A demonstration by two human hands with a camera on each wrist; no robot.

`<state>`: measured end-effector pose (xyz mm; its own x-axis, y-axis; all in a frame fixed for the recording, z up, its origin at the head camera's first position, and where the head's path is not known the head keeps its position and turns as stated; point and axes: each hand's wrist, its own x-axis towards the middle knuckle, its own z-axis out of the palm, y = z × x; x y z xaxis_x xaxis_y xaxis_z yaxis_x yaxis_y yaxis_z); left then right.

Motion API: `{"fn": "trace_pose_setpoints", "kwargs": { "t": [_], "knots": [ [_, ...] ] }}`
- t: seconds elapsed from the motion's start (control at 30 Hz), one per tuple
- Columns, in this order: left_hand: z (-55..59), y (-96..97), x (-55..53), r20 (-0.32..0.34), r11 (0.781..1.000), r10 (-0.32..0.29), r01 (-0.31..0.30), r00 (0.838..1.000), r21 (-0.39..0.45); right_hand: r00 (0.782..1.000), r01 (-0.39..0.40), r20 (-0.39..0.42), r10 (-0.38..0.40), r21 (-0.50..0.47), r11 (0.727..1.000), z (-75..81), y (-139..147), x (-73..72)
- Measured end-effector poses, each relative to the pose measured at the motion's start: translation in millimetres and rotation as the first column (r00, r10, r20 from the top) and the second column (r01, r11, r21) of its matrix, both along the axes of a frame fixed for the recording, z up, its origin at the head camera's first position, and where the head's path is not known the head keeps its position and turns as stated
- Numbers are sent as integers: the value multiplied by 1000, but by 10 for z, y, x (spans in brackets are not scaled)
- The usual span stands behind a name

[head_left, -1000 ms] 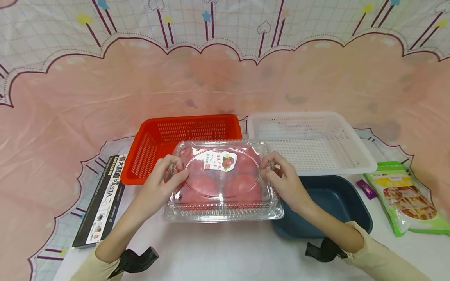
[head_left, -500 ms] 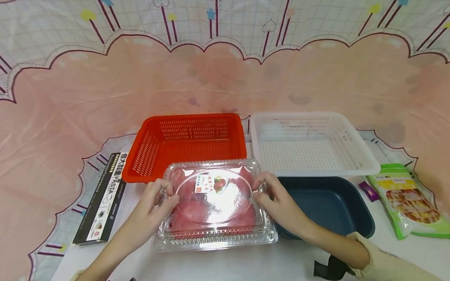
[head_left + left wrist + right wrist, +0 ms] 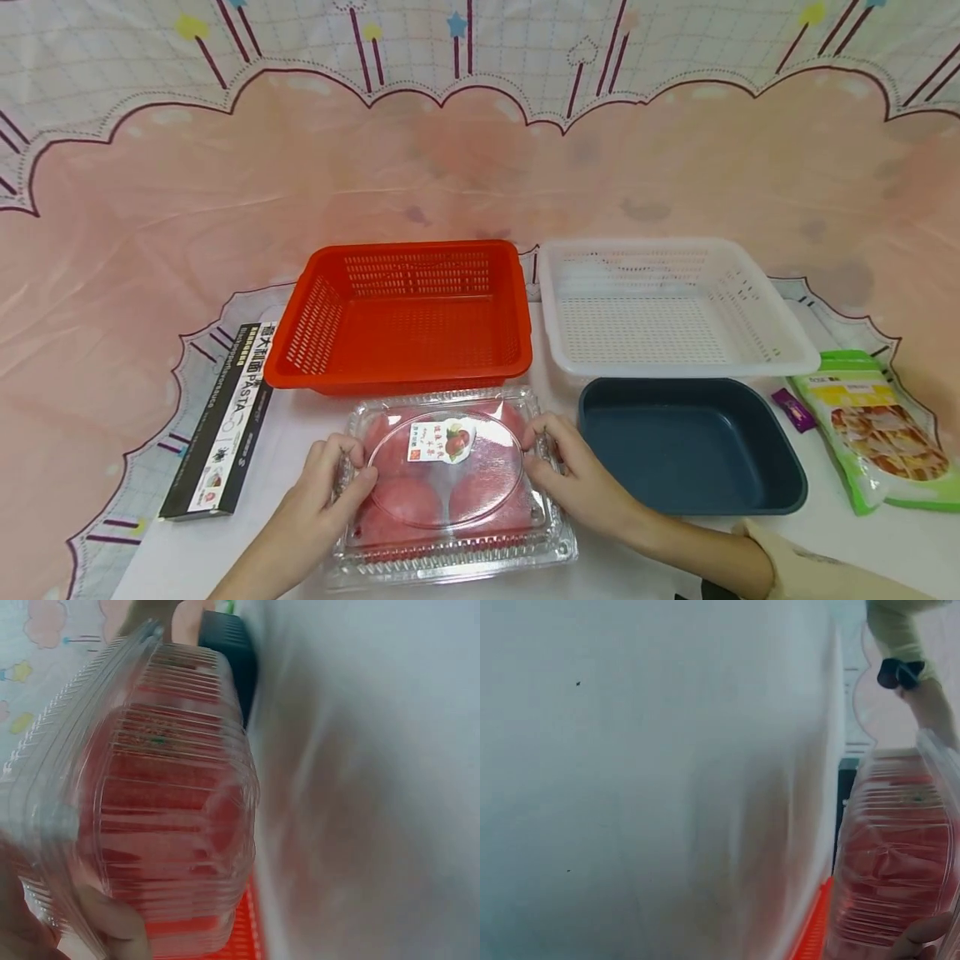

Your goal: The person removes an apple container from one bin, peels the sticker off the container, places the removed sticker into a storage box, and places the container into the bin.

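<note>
Red basket, white basket, blue tray

A white tabletop bears a red basket and a white basket at the back. A blue tub, purple packet and green-edged bag lie rightward, a PASTA box leftward.

Pack between my left hand and right hand, basket behind, pasta box left, tub right

Black box — "PASTA"; clear container — Chinese label, blurred.
</note>
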<state>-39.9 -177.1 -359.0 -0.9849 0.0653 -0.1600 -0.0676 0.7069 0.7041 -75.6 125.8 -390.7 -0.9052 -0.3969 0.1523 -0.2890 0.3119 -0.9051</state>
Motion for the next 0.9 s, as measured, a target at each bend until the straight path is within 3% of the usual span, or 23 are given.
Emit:
{"fn": "trace_pose_setpoints", "kwargs": {
  "t": [0.4,0.9],
  "knots": [
    [-150,-80,-63,-6,997,-23,23,1000,-78,997,16,77,-20,56,998,-130,-114,-85],
    [-275,-148,-135,90,994,-18,27,996,-102,991,-35,131,16,144,989,-276,-135,-119]
  ]
}}
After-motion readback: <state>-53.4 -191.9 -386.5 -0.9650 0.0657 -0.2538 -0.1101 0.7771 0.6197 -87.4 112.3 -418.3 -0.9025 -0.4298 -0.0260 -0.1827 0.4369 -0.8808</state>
